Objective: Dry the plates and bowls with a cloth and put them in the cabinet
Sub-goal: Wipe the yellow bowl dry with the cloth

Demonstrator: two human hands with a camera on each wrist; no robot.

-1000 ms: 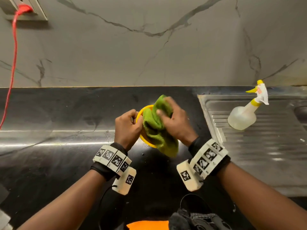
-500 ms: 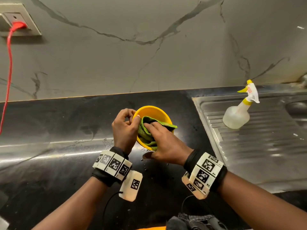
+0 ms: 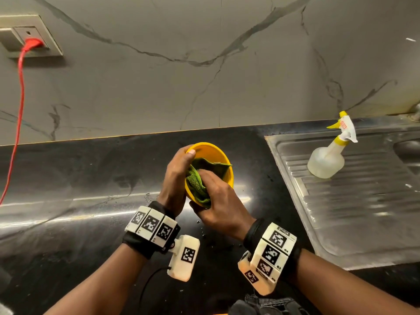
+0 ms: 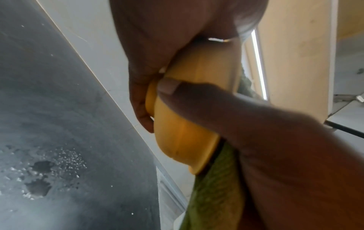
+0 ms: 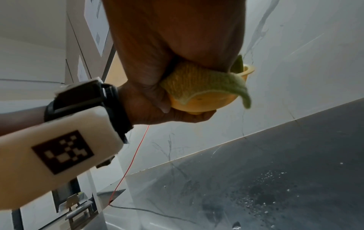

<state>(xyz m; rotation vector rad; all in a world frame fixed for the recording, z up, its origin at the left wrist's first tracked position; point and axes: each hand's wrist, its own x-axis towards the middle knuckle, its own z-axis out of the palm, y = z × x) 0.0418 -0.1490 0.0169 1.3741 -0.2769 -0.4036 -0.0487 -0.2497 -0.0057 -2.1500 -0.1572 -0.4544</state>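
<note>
Between both hands, yellow bowl [image 3: 212,155]; green cloth [image 3: 195,183] inside, under right fingers [image 3: 210,178]

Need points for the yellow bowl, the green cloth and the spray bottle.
bowl [image 3: 212,153]: head view, bare inner wall near the far rim.
cloth [image 3: 195,181]: head view, bunched fold inside the bowl.
spray bottle [image 3: 325,163]: head view, round body.

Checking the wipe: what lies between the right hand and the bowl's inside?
The green cloth: the right hand presses it into the yellow bowl, as the head view shows.
</note>
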